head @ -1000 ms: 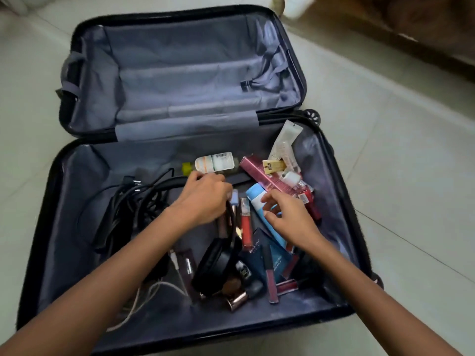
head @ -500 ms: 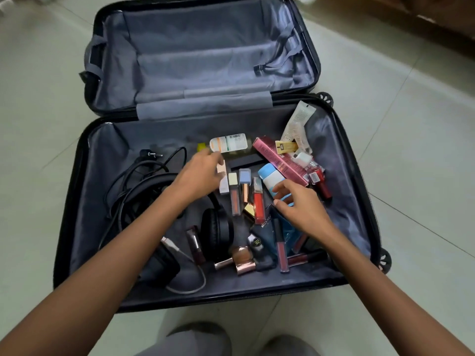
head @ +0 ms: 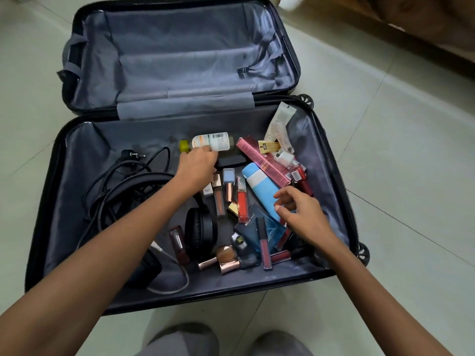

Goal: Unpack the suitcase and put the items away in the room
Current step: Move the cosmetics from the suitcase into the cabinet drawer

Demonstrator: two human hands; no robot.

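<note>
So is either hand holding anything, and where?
Right hand holds nothing, above the blue tube. Left hand touches the labelled bottle near its cap end; grip unclear.

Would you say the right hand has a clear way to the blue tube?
Probably yes: the right hand hovers over the lower end of the blue tube, holding nothing, and nothing covers it.

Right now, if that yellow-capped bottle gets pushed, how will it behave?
The bottle lies on its side and looks round, so it probably rolls. Small and plastic-looking: likely light, rigid. Smooth label might slip.
</note>
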